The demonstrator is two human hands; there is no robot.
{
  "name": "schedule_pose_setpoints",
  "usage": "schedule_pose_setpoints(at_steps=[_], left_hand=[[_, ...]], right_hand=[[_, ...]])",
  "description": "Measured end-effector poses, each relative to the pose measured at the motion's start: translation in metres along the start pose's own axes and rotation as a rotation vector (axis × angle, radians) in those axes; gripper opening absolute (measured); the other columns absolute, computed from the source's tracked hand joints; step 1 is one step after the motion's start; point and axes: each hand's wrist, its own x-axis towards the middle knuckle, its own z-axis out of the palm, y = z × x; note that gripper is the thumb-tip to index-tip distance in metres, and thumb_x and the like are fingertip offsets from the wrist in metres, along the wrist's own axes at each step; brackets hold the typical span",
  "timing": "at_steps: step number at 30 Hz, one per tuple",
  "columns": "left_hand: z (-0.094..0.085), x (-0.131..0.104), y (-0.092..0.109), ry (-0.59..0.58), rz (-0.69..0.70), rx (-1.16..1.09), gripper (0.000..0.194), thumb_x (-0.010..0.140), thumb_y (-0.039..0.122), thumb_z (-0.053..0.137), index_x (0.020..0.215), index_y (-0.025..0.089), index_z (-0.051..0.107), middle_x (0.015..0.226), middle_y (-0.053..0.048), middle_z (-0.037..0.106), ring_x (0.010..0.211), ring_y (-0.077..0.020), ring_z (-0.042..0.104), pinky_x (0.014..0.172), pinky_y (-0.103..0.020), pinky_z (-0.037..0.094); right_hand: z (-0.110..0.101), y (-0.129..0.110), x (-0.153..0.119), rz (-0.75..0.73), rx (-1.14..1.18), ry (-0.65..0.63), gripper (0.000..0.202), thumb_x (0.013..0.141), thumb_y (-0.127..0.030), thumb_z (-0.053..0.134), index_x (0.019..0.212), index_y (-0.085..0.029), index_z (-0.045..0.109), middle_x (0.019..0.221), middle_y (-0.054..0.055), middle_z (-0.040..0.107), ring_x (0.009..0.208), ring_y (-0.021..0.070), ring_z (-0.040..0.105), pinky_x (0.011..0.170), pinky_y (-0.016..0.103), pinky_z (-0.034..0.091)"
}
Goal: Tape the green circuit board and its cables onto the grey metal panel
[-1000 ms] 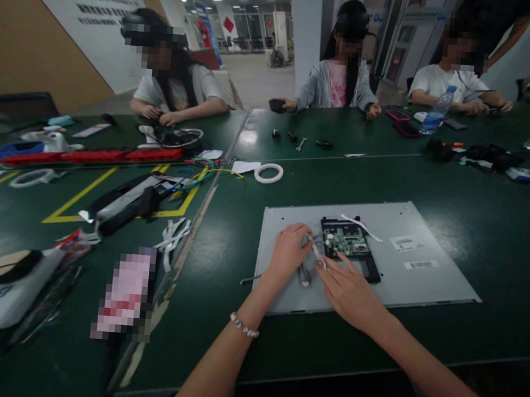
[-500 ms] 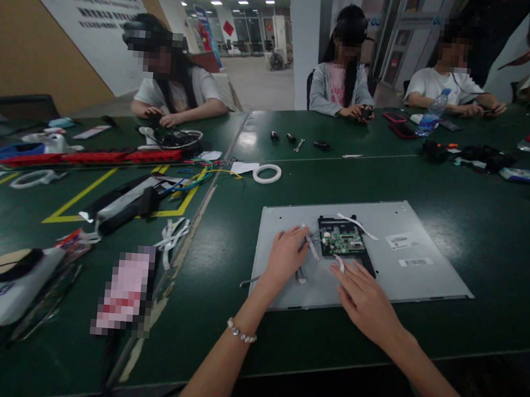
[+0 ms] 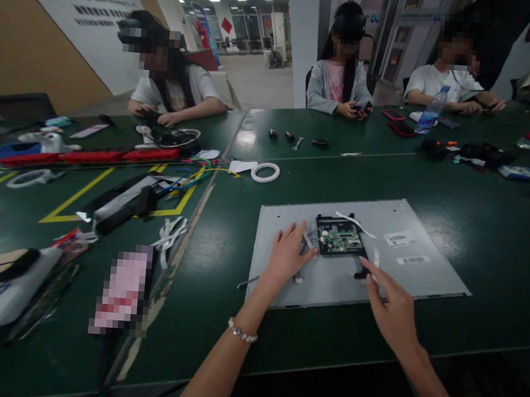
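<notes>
A grey metal panel (image 3: 332,277) lies on the green table, with a green circuit board (image 3: 340,242) in a black frame near its middle. My left hand (image 3: 287,252) rests left of the board, fingers apart, beside a white tape strip (image 3: 308,241) over thin wires. At the board's lower right, my right hand (image 3: 390,297) has thumb and forefinger close to a short black piece (image 3: 361,272) and a white strip (image 3: 376,256); whether it grips either is unclear. Another white strip (image 3: 357,225) crosses the frame's upper right corner.
A tape roll (image 3: 265,173) lies beyond the panel on the green table (image 3: 224,250). To the left are white strips (image 3: 170,237), a dark device (image 3: 127,203) and a red strip (image 3: 89,155). People sit across the table, near a water bottle (image 3: 432,111).
My right hand has moved right, off the board's lower edge, and a black piece now shows by its fingertips. My left hand's fingers have spread.
</notes>
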Motion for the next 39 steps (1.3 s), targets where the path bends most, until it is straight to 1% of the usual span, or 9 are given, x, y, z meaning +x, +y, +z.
schedule_pose_setpoints(at_steps=[4, 8, 11, 14, 16, 19, 25, 30, 39], left_hand=[[-0.005, -0.001, 0.001, -0.073, 0.008, -0.015, 0.080, 0.082, 0.050, 0.056, 0.146, 0.017, 0.021, 0.150, -0.013, 0.032, 0.141, -0.0288, 0.020, 0.112, -0.051, 0.017], [-0.010, -0.002, -0.002, -0.136, 0.033, -0.057, 0.090, 0.077, 0.052, 0.061, 0.147, 0.019, 0.016, 0.153, -0.014, 0.025, 0.143, -0.0312, 0.014, 0.112, -0.055, 0.013], [-0.017, -0.001, -0.003, -0.154, 0.045, -0.124, 0.093, 0.075, 0.050, 0.064, 0.148, 0.019, 0.014, 0.154, -0.015, 0.019, 0.143, -0.0322, 0.012, 0.112, -0.056, 0.014], [-0.024, -0.002, 0.006, -0.019, 0.051, -0.281, 0.078, 0.083, 0.042, 0.058, 0.146, 0.018, 0.020, 0.153, -0.015, 0.022, 0.142, -0.0267, 0.020, 0.112, -0.047, 0.023], [-0.029, -0.006, 0.020, 0.062, 0.072, -0.438, 0.059, 0.089, 0.035, 0.050, 0.142, 0.018, 0.030, 0.147, -0.014, 0.036, 0.135, -0.0213, 0.036, 0.107, -0.039, 0.034], [-0.033, -0.019, 0.048, -0.036, 0.169, -0.602, 0.040, 0.092, 0.033, 0.046, 0.130, 0.020, 0.047, 0.131, -0.010, 0.055, 0.113, -0.0183, 0.056, 0.089, -0.031, 0.049], [-0.038, -0.044, 0.083, -0.267, 0.248, -0.590, 0.028, 0.093, 0.036, 0.045, 0.094, 0.017, 0.067, 0.087, -0.004, 0.068, 0.081, -0.0155, 0.061, 0.073, -0.025, 0.047], [-0.036, -0.052, 0.093, -0.150, 0.194, -0.611, 0.023, 0.087, 0.036, 0.056, 0.095, 0.017, 0.066, 0.092, -0.005, 0.066, 0.083, -0.0167, 0.059, 0.072, -0.025, 0.045], [-0.019, -0.051, 0.097, -0.085, 0.141, -0.728, 0.019, 0.088, 0.020, 0.051, 0.092, 0.019, 0.069, 0.085, -0.004, 0.069, 0.078, -0.0149, 0.061, 0.071, -0.024, 0.046]], right_hand=[[-0.008, 0.003, -0.001, 0.243, 0.173, 0.085, 0.035, 0.094, -0.033, 0.043, 0.124, -0.024, 0.058, 0.103, 0.003, 0.067, 0.087, 0.0141, 0.063, 0.075, 0.025, 0.049], [-0.011, 0.008, -0.001, 0.334, 0.285, 0.093, 0.036, 0.094, -0.036, 0.041, 0.120, -0.021, 0.060, 0.074, 0.001, 0.062, 0.064, 0.0117, 0.055, 0.064, 0.024, 0.045], [-0.009, 0.007, 0.000, 0.340, 0.388, 0.045, 0.036, 0.094, -0.038, 0.039, 0.121, -0.020, 0.056, 0.083, 0.003, 0.063, 0.054, 0.0090, 0.047, 0.054, 0.023, 0.042], [-0.005, 0.005, -0.001, 0.322, 0.526, -0.067, 0.041, 0.094, -0.039, 0.039, 0.132, -0.021, 0.041, 0.105, 0.007, 0.064, 0.046, 0.0063, 0.039, 0.044, 0.021, 0.036], [-0.003, 0.002, -0.003, 0.297, 0.562, -0.161, 0.049, 0.094, -0.038, 0.040, 0.139, -0.023, 0.028, 0.107, 0.008, 0.064, 0.044, 0.0063, 0.038, 0.042, 0.021, 0.034], [-0.003, 0.000, -0.004, 0.217, 0.521, -0.312, 0.049, 0.095, -0.036, 0.040, 0.139, -0.021, 0.025, 0.104, 0.008, 0.065, 0.053, 0.0083, 0.049, 0.051, 0.020, 0.043], [-0.010, -0.001, -0.001, 0.121, 0.459, -0.462, 0.025, 0.095, -0.038, 0.041, 0.108, -0.019, 0.050, 0.102, 0.007, 0.065, 0.089, 0.0154, 0.064, 0.081, 0.028, 0.050], [-0.026, -0.003, 0.005, 0.147, 0.441, -0.513, 0.024, 0.094, -0.039, 0.044, 0.103, -0.019, 0.054, 0.103, 0.006, 0.065, 0.093, 0.0162, 0.063, 0.078, 0.026, 0.050], [-0.035, -0.006, 0.006, 0.322, 0.514, -0.502, 0.037, 0.091, -0.042, 0.048, 0.120, -0.019, 0.046, 0.087, 0.004, 0.067, 0.046, 0.0078, 0.049, 0.046, 0.021, 0.042]])
